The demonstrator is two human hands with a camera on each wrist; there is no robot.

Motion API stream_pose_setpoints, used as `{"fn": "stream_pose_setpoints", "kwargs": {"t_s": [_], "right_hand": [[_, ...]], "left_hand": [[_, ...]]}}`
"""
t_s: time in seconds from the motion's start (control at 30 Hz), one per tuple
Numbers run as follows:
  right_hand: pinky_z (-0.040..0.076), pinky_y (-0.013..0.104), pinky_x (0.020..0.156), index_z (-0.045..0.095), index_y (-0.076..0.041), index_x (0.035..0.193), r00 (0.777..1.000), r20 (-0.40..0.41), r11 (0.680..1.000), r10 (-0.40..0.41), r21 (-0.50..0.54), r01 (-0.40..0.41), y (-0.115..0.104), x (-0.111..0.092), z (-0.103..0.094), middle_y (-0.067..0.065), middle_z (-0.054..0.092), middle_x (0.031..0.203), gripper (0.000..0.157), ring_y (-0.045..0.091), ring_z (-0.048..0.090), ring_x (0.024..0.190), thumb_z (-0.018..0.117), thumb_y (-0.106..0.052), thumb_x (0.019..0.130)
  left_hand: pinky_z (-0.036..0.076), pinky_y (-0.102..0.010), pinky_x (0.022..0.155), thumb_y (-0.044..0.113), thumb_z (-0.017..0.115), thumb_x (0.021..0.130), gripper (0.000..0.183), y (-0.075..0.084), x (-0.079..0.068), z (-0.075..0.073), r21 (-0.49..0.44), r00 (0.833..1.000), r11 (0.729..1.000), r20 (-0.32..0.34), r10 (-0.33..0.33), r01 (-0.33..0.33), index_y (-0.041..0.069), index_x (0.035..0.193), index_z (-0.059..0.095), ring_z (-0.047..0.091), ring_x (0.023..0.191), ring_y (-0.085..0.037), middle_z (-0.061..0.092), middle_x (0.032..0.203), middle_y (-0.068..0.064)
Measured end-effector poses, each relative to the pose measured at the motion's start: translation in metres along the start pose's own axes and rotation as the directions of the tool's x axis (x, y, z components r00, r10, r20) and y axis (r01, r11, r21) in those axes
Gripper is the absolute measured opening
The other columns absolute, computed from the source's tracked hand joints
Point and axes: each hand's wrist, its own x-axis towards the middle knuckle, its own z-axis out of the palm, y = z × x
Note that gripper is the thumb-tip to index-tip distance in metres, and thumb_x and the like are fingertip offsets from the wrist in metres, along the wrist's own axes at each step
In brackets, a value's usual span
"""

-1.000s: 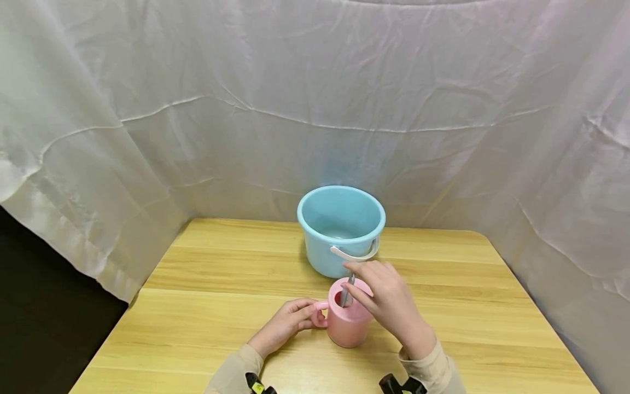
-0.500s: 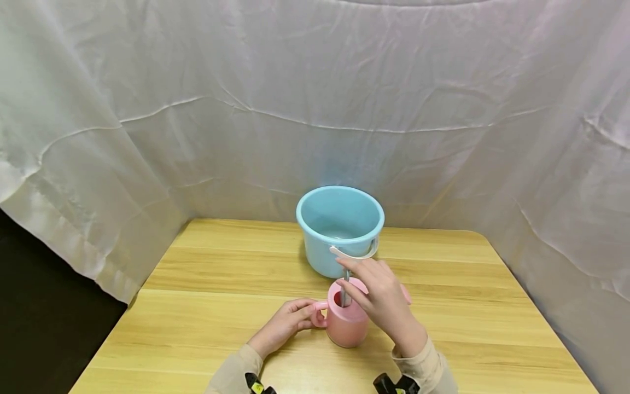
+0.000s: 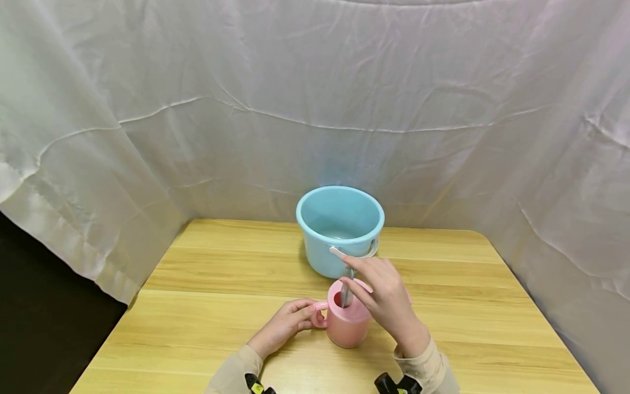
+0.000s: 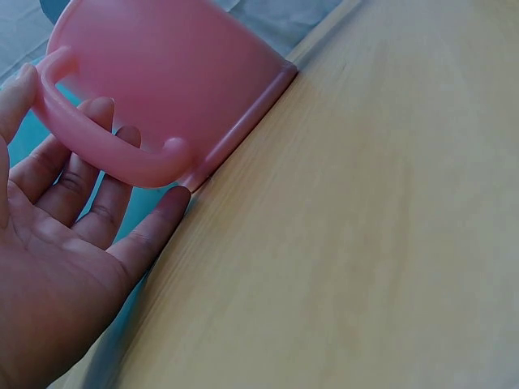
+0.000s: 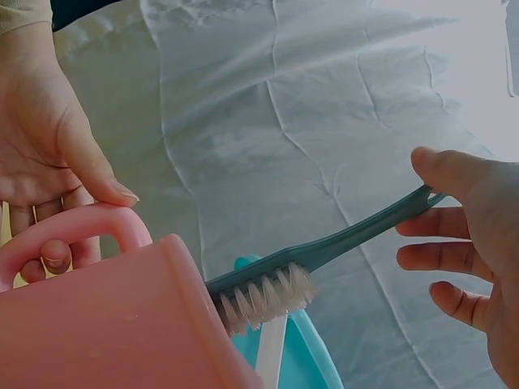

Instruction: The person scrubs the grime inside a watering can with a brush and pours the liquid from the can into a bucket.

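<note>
A pink watering can point(image 3: 346, 326) stands on the table, its spout mostly hidden behind my right hand. On its left side my left hand point(image 3: 287, 324) holds the loop handle point(image 4: 97, 146), thumb on top and some fingertips behind the loop. My right hand point(image 3: 389, 295) pinches the handle end of a grey-blue brush point(image 5: 340, 243) between thumb and index finger; the other fingers hang free. White bristles point(image 5: 272, 298) show just outside the can's top opening in the right wrist view, while the brush's lower end is hidden inside. Something red shows within the opening.
Close behind the can stands a light blue bucket point(image 3: 320, 251) with a white handle point(image 3: 339, 252) hanging at its front. The wooden table point(image 3: 211, 312) is bordered by pale curtains point(image 3: 275, 148) at the back and sides.
My right hand has shifted slightly left with the brush over the last second, and the brush's tilt in the opening has varied a little. The left hand and can have stayed put.
</note>
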Motion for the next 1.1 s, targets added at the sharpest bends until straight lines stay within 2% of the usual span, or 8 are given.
{"fn": "stream_pose_setpoints", "kwargs": {"t_s": [0.17,0.3,0.47,0.6,0.83,1.1], "right_hand": [[0.046,0.024,0.073,0.066,-0.014,0.125,1.000,-0.017,1.000,-0.003,0.005,0.003,0.000,0.000,-0.001,-0.004,0.067,0.087,0.035,0.012,0.061,0.079,0.058,-0.033,0.098],[0.046,0.025,0.074,0.068,-0.010,0.121,1.000,-0.029,1.000,0.004,0.014,-0.004,0.001,-0.001,-0.001,-0.003,0.068,0.088,0.035,0.013,0.062,0.080,0.057,-0.034,0.098],[0.047,0.028,0.076,0.070,-0.002,0.113,0.997,-0.083,1.000,-0.001,0.031,0.004,0.002,-0.002,-0.001,0.004,0.070,0.089,0.035,0.019,0.063,0.082,0.057,-0.032,0.098],[0.048,0.031,0.076,0.070,-0.001,0.112,0.992,-0.125,0.999,-0.007,0.041,0.012,0.003,-0.001,-0.002,0.008,0.072,0.091,0.035,0.022,0.064,0.083,0.059,-0.031,0.097],[0.049,0.031,0.076,0.070,0.001,0.109,0.989,-0.150,0.999,-0.012,0.030,0.017,0.008,-0.001,-0.005,0.010,0.073,0.095,0.035,0.023,0.064,0.082,0.061,-0.031,0.096],[0.050,0.023,0.082,0.070,0.001,0.108,0.987,-0.155,0.999,0.051,0.009,-0.051,0.017,-0.008,-0.010,0.011,0.071,0.095,0.038,0.023,0.063,0.083,0.061,-0.034,0.096]], "left_hand": [[0.055,-0.040,0.098,0.028,0.047,0.104,0.041,0.000,0.000,0.000,-0.004,1.000,1.000,0.000,-0.001,0.001,-0.010,0.099,0.058,0.068,0.102,-0.021,0.063,0.099,-0.006],[0.055,-0.040,0.098,0.029,0.047,0.103,0.041,0.000,0.000,0.000,-0.003,1.000,1.000,0.001,-0.002,0.002,-0.011,0.096,0.057,0.068,0.102,-0.021,0.063,0.100,-0.006],[0.055,-0.039,0.098,0.029,0.048,0.103,0.037,0.000,0.001,0.001,-0.005,1.000,1.000,0.001,0.001,-0.001,-0.006,0.094,0.059,0.068,0.102,-0.020,0.063,0.099,-0.006],[0.056,-0.039,0.098,0.029,0.048,0.103,0.033,0.000,0.001,0.000,-0.007,1.000,1.000,0.001,-0.001,0.001,0.000,0.094,0.061,0.068,0.102,-0.020,0.063,0.099,-0.006],[0.055,-0.039,0.098,0.029,0.048,0.103,0.044,0.000,0.001,0.000,-0.009,1.000,1.000,-0.001,-0.005,0.005,-0.014,0.105,0.057,0.068,0.102,-0.019,0.062,0.100,-0.007],[0.056,-0.038,0.097,0.029,0.049,0.103,0.040,0.001,0.002,0.000,-0.013,1.000,1.000,-0.005,-0.006,0.006,-0.008,0.094,0.059,0.068,0.101,-0.019,0.063,0.100,-0.007]]}}
